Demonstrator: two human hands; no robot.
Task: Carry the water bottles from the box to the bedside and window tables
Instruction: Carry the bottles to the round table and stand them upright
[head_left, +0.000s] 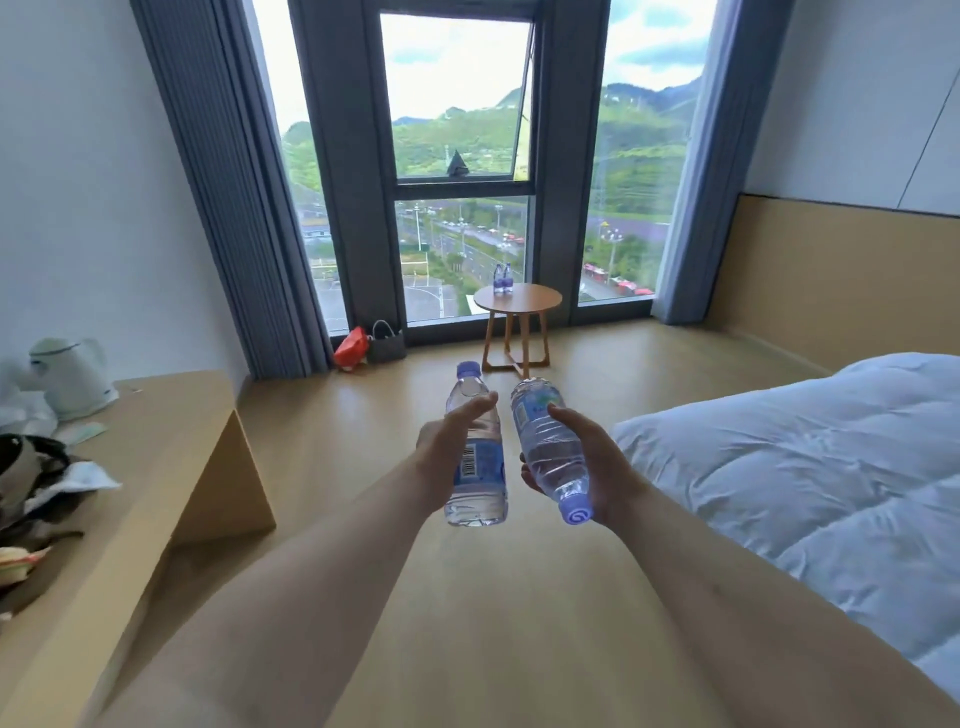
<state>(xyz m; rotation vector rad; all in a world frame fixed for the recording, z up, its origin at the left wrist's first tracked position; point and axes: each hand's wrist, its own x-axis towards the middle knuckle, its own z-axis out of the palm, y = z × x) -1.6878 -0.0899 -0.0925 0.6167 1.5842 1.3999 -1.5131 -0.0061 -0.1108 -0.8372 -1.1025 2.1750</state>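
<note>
Two water bottles are held out in front of the body, above the wooden floor (597, 353). The left hand (447, 447) is wrapped around the middle of an upright bottle (475, 467), whose purple cap is at the top and whose barcode label is turned toward the camera; the thumb is laid across the front and the other fingers are curled behind the bottle, mostly hidden. The right hand (602, 462) is closed around a second bottle (550, 447), which is tilted so that its purple cap is pointed down and toward the camera while its base is angled up and away. The thumb is pressed on the upper side and the fingertips are seen beneath. The two bottles are kept near each other without clearly touching.

Ahead, by the tall window (457, 156), a small round wooden table is seen, and on its tabletop (530, 299) a pair of bottles (503, 280) is stood just beside each other near the far edge. A white bed (805, 467) is seen at the right. At the left, a long wooden desk (171, 441) is occupied by a pale kettle (70, 376) and some loose clutter. On the floor under the curtain (223, 182), a red bag (352, 347) and a grey bag (385, 345) are set side by side.
</note>
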